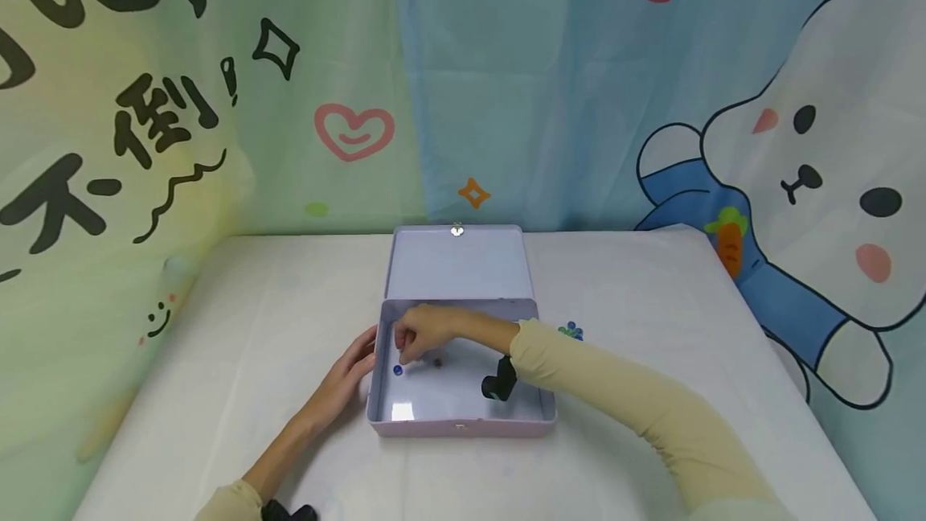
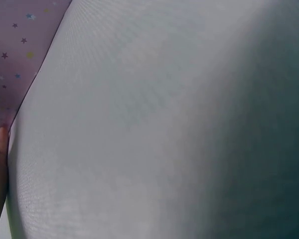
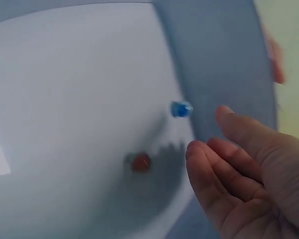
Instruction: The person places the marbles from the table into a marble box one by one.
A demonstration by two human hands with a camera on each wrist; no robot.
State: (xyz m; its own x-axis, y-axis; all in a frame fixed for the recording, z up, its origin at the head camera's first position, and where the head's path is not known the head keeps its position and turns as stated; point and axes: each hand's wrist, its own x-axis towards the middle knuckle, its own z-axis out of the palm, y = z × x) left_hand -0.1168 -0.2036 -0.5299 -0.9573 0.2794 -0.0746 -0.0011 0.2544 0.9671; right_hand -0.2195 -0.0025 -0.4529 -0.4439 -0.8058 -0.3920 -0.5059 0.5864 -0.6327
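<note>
Your right sleeve crosses the right edge of the box so your right hand, grasping nothing, hovers near the blue bead by the left edge; the reddish bead lies farther in. Unclenched, your left hand rests against that left edge, perhaps steadying it.

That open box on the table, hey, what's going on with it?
A person's left hand rests against the side of the open box, while their right hand reaches inside, with nothing visible between thumb and fingers. Near it, on the box floor, are a small blue ball and a reddish-brown one. A blue and green cluster sits beside the box on the table.
</note>
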